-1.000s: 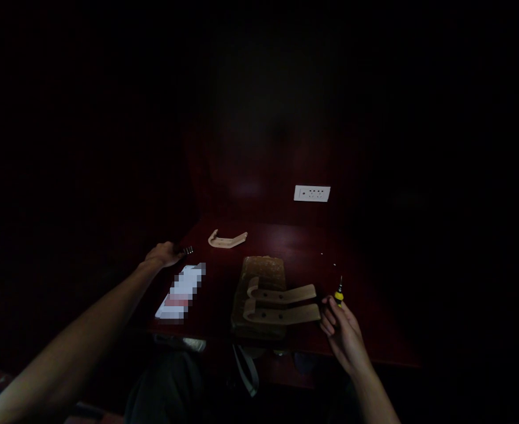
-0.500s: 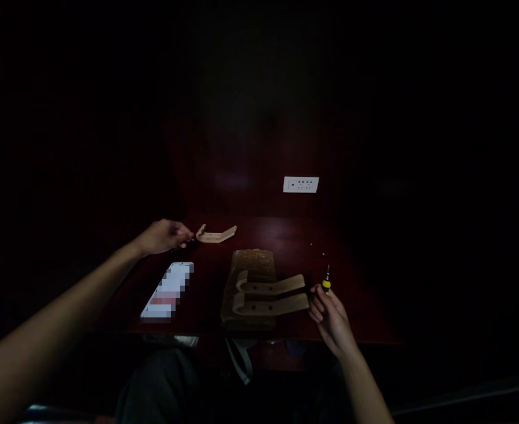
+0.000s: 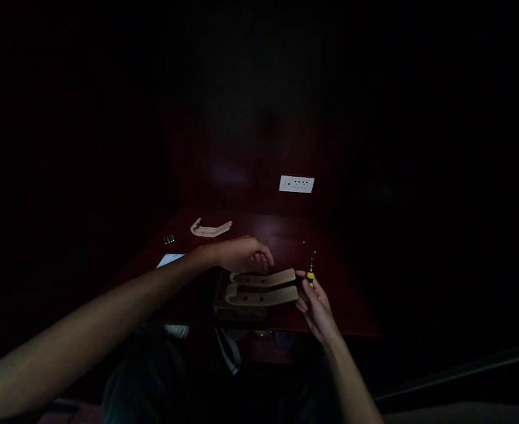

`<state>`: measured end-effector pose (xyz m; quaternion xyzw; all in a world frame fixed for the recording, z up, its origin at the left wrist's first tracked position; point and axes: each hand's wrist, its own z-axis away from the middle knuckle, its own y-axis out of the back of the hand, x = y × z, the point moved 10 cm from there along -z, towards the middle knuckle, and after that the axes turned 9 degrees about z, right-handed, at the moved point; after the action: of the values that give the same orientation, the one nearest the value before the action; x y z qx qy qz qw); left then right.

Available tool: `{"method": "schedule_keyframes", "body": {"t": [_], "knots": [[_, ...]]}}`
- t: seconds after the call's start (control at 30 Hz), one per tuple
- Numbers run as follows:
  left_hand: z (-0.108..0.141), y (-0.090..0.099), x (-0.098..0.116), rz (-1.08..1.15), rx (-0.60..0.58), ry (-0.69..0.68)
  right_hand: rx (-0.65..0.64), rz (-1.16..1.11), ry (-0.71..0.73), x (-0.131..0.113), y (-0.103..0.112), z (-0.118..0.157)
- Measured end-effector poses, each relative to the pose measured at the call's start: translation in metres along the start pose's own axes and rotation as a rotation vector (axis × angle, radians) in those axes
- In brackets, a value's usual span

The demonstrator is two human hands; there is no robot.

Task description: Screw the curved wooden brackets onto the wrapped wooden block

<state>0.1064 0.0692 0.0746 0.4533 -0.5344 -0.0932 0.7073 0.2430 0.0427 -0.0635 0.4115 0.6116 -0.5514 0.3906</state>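
Note:
My right hand (image 3: 316, 306) is closed round a small yellow-and-black screwdriver (image 3: 310, 275), its tip pointing up and away. The fingers of this hand are also at the right ends of two pale curved wooden hooks, a nearer one (image 3: 277, 297) and a farther one (image 3: 283, 277), each with two dark holes. Both hooks lie side by side on a brown block (image 3: 241, 316). My left hand (image 3: 245, 254) hovers at the far hook, fingers curled downward; what they pinch is too small to make out.
Another wooden hook (image 3: 210, 231) lies at the back left of the dark red table. Several small metal pieces (image 3: 169, 239) stand near the left edge. A phone (image 3: 169, 259) is partly covered by my left forearm. A white socket plate (image 3: 297, 184) is on the back wall.
My left hand has moved right, from beside the small metal pieces to above the far hook on the block. My right hand still holds the screwdriver. The view has shifted slightly.

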Motion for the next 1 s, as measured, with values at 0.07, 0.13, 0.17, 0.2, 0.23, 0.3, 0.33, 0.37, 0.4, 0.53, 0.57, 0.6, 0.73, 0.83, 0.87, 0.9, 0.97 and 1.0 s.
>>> {"method": "schedule_keyframes", "body": {"t": [0.07, 0.13, 0.17, 0.2, 0.23, 0.3, 0.33, 0.37, 0.4, 0.53, 0.57, 0.6, 0.73, 0.83, 0.87, 0.9, 0.97, 1.0], "knots": [[-0.003, -0.009, -0.001, -0.086, -0.046, -0.01, -0.017, 0.019, 0.01, -0.002, -0.005, -0.008], [-0.004, -0.015, -0.001, -0.165, -0.086, -0.02, -0.035, 0.029, 0.016, -0.004, -0.01, -0.014], [-0.004, -0.018, 0.0, -0.199, -0.103, -0.03, -0.044, 0.034, 0.016, -0.004, -0.012, -0.016], [-0.004, -0.02, 0.0, -0.228, -0.12, -0.041, -0.05, 0.038, 0.012, -0.005, -0.014, -0.018], [-0.004, -0.021, 0.0, -0.248, -0.13, -0.051, -0.053, 0.042, 0.007, -0.005, -0.015, -0.019], [-0.004, -0.023, -0.001, -0.277, -0.137, -0.057, -0.05, 0.049, -0.003, -0.005, -0.016, -0.02], [-0.005, -0.023, -0.001, -0.29, -0.136, -0.054, -0.047, 0.051, -0.006, -0.005, -0.016, -0.02], [-0.005, -0.023, -0.001, -0.299, -0.135, -0.052, -0.045, 0.053, -0.007, -0.005, -0.016, -0.021], [-0.005, -0.023, -0.001, -0.305, -0.135, -0.049, -0.042, 0.055, -0.007, -0.006, -0.016, -0.021], [-0.003, -0.018, -0.003, -0.283, -0.132, -0.017, -0.041, 0.049, -0.005, -0.006, -0.017, -0.019], [-0.003, -0.014, -0.004, -0.267, -0.115, -0.004, -0.041, 0.047, -0.001, -0.006, -0.017, -0.019], [-0.002, -0.01, -0.006, -0.242, -0.091, 0.011, -0.042, 0.046, 0.004, -0.006, -0.017, -0.019], [-0.001, 0.003, -0.015, -0.026, -0.037, 0.075, -0.045, 0.064, 0.012, -0.005, -0.017, -0.017], [-0.002, 0.003, -0.019, 0.101, -0.069, 0.118, -0.04, 0.07, 0.003, -0.004, -0.016, -0.017], [-0.003, 0.002, -0.019, 0.115, -0.082, 0.128, -0.04, 0.07, 0.002, -0.004, -0.016, -0.016], [-0.004, 0.0, -0.018, 0.122, -0.096, 0.138, -0.042, 0.069, 0.003, -0.004, -0.016, -0.016], [-0.006, -0.002, -0.016, 0.127, -0.12, 0.161, -0.048, 0.061, 0.011, -0.004, -0.017, -0.016], [-0.007, -0.004, -0.016, 0.129, -0.132, 0.174, -0.052, 0.056, 0.016, -0.003, -0.017, -0.016]]}}
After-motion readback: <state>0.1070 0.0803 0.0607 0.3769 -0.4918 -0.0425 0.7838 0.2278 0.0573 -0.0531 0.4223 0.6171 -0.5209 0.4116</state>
